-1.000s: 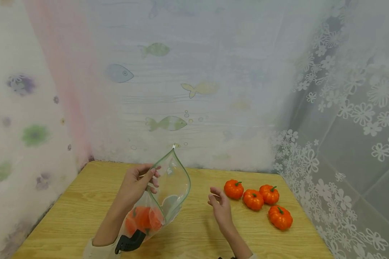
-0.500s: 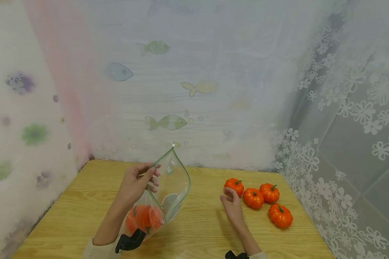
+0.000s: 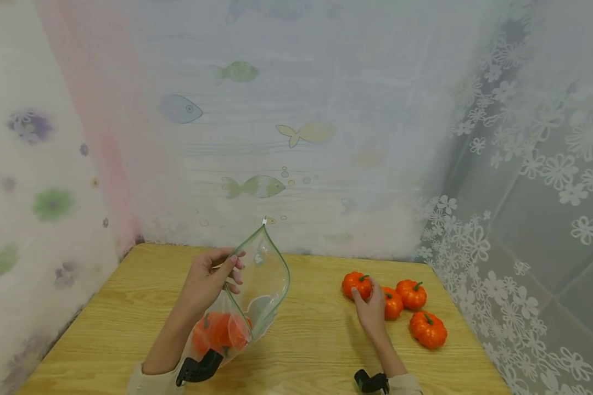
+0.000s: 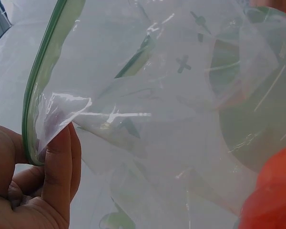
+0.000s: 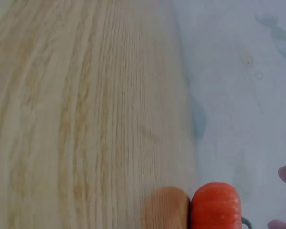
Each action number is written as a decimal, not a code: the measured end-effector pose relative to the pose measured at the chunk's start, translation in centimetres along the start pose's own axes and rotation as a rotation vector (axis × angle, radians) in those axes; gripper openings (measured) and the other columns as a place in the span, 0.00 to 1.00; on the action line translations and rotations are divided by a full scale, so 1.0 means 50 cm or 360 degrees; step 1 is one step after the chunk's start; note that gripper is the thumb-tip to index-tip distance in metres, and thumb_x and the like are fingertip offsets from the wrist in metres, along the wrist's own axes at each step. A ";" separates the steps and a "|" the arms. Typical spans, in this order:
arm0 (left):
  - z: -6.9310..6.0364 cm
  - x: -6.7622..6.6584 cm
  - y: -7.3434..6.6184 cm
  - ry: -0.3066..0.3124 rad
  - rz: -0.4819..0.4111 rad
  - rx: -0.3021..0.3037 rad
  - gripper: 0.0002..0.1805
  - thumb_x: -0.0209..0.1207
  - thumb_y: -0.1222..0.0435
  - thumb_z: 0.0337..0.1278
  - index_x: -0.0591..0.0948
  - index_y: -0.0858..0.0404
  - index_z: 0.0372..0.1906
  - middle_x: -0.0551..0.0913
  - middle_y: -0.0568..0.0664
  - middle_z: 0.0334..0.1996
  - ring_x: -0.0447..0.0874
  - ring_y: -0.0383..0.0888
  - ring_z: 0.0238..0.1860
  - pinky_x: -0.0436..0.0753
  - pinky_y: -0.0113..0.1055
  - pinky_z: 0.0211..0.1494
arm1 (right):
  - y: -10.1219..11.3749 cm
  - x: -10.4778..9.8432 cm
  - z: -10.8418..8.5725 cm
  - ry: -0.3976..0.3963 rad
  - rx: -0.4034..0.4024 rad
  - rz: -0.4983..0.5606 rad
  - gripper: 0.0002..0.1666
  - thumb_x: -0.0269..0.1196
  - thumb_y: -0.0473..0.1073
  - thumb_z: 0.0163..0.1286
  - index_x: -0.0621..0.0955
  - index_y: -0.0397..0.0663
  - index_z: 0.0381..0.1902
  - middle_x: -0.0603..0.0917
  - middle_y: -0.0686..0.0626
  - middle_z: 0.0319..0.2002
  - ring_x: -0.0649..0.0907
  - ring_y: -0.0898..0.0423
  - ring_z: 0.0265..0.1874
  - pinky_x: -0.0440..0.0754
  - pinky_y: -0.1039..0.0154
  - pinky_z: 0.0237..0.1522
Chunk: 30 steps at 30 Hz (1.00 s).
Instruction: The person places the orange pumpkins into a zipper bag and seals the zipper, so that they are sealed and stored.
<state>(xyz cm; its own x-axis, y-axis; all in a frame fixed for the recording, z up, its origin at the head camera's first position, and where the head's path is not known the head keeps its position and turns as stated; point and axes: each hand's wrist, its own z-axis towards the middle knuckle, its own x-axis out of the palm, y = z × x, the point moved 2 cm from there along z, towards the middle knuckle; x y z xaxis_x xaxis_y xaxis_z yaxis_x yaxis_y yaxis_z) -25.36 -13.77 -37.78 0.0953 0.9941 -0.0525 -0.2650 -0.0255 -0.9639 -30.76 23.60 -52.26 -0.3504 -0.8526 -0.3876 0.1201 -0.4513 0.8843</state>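
Pumpkins on wood-grain table, fish-print backdrop

Pale fish-printed sheeting hangs behind a wood-grain table.

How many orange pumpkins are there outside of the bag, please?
4: the leftmost pumpkin, by the right hand; the second pumpkin, partly hidden behind that hand; the third pumpkin, right of the second; the fourth pumpkin, nearest the person. Those inside the bag are not counted.
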 end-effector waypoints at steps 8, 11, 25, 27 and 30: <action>0.012 -0.009 0.002 0.0007 -0.0015 -0.0023 0.16 0.51 0.69 0.78 0.78 0.77 0.57 0.82 0.56 0.38 0.85 0.39 0.30 0.90 0.37 0.33 | -0.004 0.015 0.028 0.0102 0.0132 -0.0125 0.48 0.62 0.48 0.76 0.50 0.28 0.78 0.53 0.26 0.76 0.55 0.29 0.76 0.55 0.32 0.76; 0.016 -0.011 0.005 0.0011 -0.0023 -0.0028 0.15 0.51 0.69 0.78 0.78 0.77 0.57 0.81 0.56 0.38 0.84 0.40 0.29 0.90 0.37 0.32 | -0.007 0.020 0.035 0.0110 0.0176 -0.0085 0.54 0.62 0.48 0.75 0.43 0.32 0.80 0.53 0.27 0.77 0.54 0.30 0.76 0.55 0.33 0.76; 0.031 -0.024 0.011 0.0041 -0.0064 -0.0035 0.17 0.51 0.68 0.78 0.77 0.77 0.59 0.81 0.50 0.37 0.83 0.39 0.29 0.90 0.36 0.32 | -0.013 0.036 0.071 0.0224 0.0197 0.0016 0.51 0.67 0.42 0.72 0.51 0.30 0.78 0.59 0.26 0.73 0.64 0.29 0.71 0.70 0.35 0.69; 0.034 -0.026 0.012 0.0038 -0.0071 -0.0043 0.16 0.51 0.69 0.78 0.77 0.77 0.59 0.82 0.51 0.37 0.83 0.39 0.29 0.90 0.35 0.32 | -0.011 0.037 0.075 0.0287 0.0246 0.0007 0.53 0.67 0.45 0.72 0.49 0.30 0.79 0.55 0.26 0.75 0.62 0.28 0.72 0.69 0.34 0.70; 0.036 -0.027 0.012 0.0034 -0.0080 -0.0063 0.16 0.51 0.69 0.78 0.77 0.78 0.59 0.82 0.52 0.38 0.83 0.38 0.29 0.90 0.35 0.33 | -0.012 0.041 0.080 0.0373 0.0298 -0.0034 0.56 0.67 0.48 0.72 0.47 0.31 0.80 0.53 0.25 0.76 0.61 0.27 0.73 0.67 0.33 0.70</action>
<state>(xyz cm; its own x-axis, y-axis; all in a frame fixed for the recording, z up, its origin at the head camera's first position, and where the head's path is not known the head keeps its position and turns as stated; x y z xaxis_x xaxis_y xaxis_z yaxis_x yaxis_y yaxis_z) -27.40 -14.93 -37.83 0.1282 0.9917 -0.0088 -0.2215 0.0200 -0.9749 -35.25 23.17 -52.57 -0.1244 -0.8908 -0.4370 -0.0661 -0.4320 0.8994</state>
